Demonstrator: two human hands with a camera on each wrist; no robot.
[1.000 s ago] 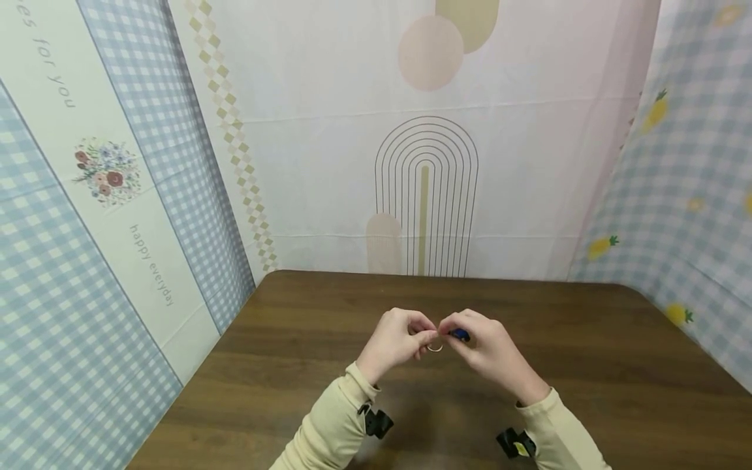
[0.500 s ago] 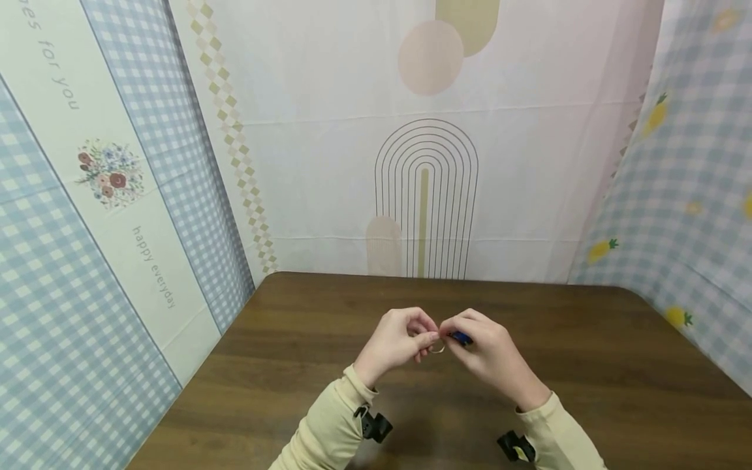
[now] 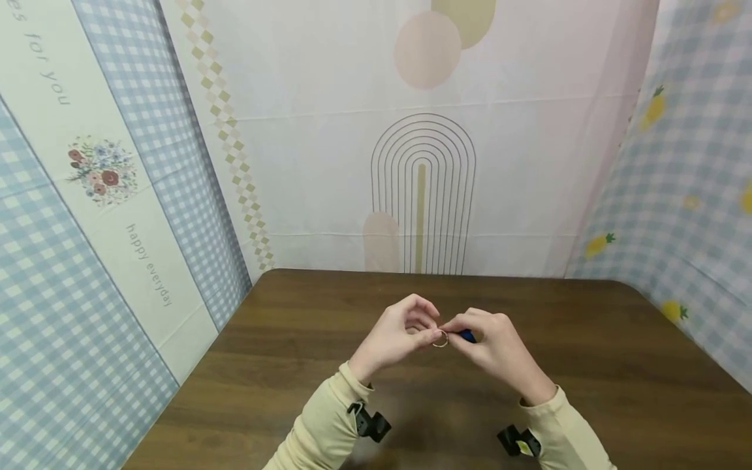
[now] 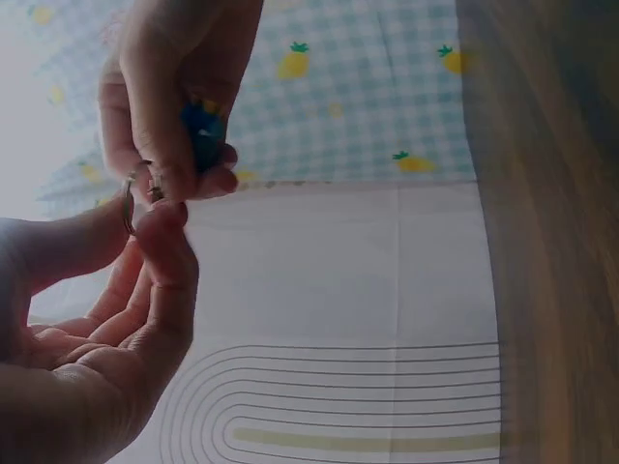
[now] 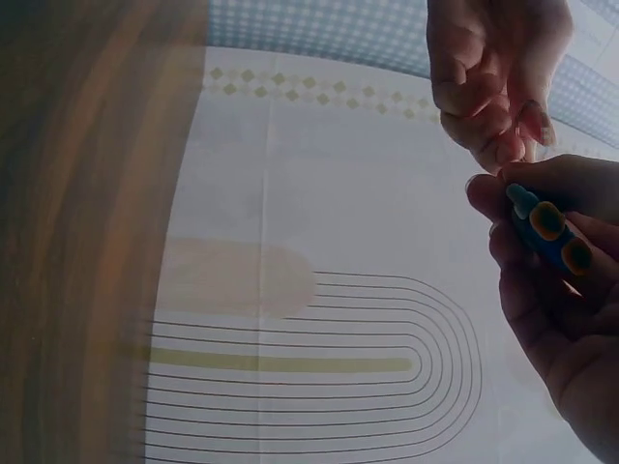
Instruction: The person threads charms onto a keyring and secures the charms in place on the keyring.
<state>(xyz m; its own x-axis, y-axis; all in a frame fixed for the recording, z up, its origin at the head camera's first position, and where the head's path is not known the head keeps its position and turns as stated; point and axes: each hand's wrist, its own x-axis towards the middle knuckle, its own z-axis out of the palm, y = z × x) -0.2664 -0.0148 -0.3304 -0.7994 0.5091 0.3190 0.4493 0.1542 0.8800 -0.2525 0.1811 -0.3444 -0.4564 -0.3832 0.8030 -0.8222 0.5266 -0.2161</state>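
Note:
Both hands meet above the brown table, fingertips close together. My left hand [image 3: 395, 334] pinches a thin metal key ring [image 4: 127, 205] between thumb and a fingertip; its other fingers are loosely curved. My right hand [image 3: 496, 344] holds a small blue charm [image 5: 542, 230] with round orange parts, seen best in the right wrist view. In the head view, mostly the charm's blue side shows between the right thumb and fingers. A small metal link [image 4: 156, 188] shows beside the ring at the right fingertips. The right fingers hide part of the charm.
The brown wooden table [image 3: 305, 365] spreads beneath both hands. A pale printed cloth [image 3: 317, 176] hangs behind its far edge, with checked cloths [image 3: 705, 215] on the sides. Black wrist cameras [image 3: 371, 425] sit at both sleeves.
The left index finger has lifted and the left fingers have spread a little. More of the key ring shows between the hands. The right hand keeps its hold on the charm.

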